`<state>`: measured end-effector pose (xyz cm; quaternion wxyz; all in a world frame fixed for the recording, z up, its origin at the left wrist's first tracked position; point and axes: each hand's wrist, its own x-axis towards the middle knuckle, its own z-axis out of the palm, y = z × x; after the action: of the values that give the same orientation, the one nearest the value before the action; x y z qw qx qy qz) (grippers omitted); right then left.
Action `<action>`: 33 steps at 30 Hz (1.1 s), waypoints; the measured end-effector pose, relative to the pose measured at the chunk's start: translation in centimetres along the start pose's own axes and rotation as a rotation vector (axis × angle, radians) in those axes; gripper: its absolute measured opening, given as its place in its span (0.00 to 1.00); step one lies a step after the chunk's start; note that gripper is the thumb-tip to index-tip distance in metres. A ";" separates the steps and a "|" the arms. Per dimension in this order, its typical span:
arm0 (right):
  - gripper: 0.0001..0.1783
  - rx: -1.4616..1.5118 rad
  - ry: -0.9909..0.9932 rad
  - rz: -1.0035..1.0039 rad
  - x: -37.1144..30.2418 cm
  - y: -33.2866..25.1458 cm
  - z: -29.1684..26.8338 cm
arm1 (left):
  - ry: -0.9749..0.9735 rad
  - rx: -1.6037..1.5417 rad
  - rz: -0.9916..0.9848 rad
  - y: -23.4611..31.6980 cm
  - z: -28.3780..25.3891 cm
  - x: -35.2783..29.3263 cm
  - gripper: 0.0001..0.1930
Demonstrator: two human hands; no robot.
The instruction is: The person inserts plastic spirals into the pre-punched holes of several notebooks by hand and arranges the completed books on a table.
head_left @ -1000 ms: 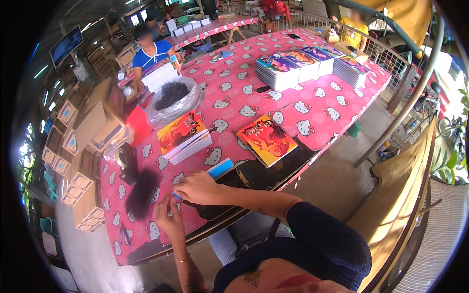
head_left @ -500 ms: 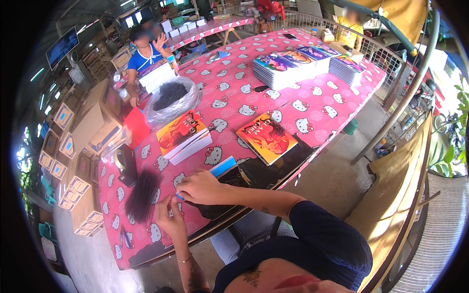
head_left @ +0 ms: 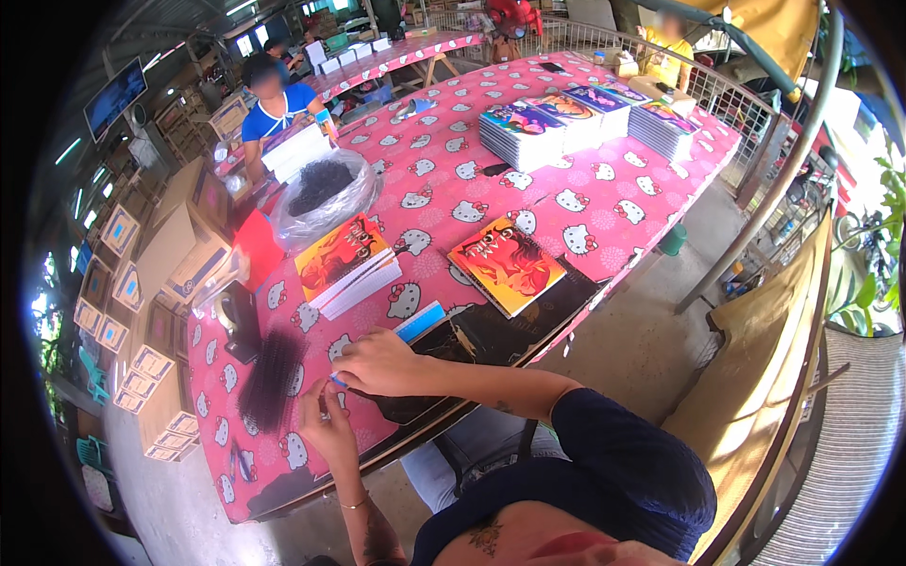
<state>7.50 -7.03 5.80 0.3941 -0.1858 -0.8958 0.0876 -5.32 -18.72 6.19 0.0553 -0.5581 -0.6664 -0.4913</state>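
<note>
Stacked cartons (head_left: 156, 377), notebook piles (head_left: 528, 140) and long tables (head_left: 514, 200) show a workshop.

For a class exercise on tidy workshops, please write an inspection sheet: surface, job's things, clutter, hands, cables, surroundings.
Surface: pink patterned tablecloth, dark patch along the near edge.
Job's things: small blue piece, too small to identify; orange-covered notebook; black bundle.
Clutter: tape dispenser, plastic bag.
Hands: right hand pinches the small blue piece; left hand beside it, grip unclear.
Cables: nothing seen.
Surroundings: cardboard boxes, co-worker in blue, co-worker in yellow.
</note>
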 end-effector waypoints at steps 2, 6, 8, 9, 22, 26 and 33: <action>0.07 0.008 0.006 0.004 -0.1 0.0 0.0 | 0.005 -0.008 0.038 0.1 0.0 0.2 0.05; 0.06 0.000 -0.019 -0.001 0.0 -0.1 0.1 | -0.034 -0.078 0.129 -0.9 -0.3 0.5 0.05; 0.06 0.010 -0.014 0.002 0.0 0.1 0.1 | -0.044 -0.081 0.156 -0.9 -0.2 0.6 0.05; 0.06 0.013 -0.015 0.002 0.0 0.1 0.0 | -0.038 -0.059 0.176 -0.5 -0.3 0.9 0.05; 0.07 0.063 -0.079 -0.027 0.0 0.5 -0.5 | -0.268 -0.079 0.068 -1.4 -1.6 2.6 0.06; 0.07 0.081 -0.084 -0.033 0.0 0.6 -0.6 | -0.355 -0.043 0.097 -0.4 -2.0 3.4 0.06; 0.07 0.172 -0.142 -0.007 0.1 1.3 -1.3 | -0.315 -0.017 0.250 0.7 -1.4 4.1 0.06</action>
<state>8.77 -5.75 6.38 0.3443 -0.1414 -0.9113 0.1758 -6.94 -16.93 9.90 0.0063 -0.7070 -0.5879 -0.3929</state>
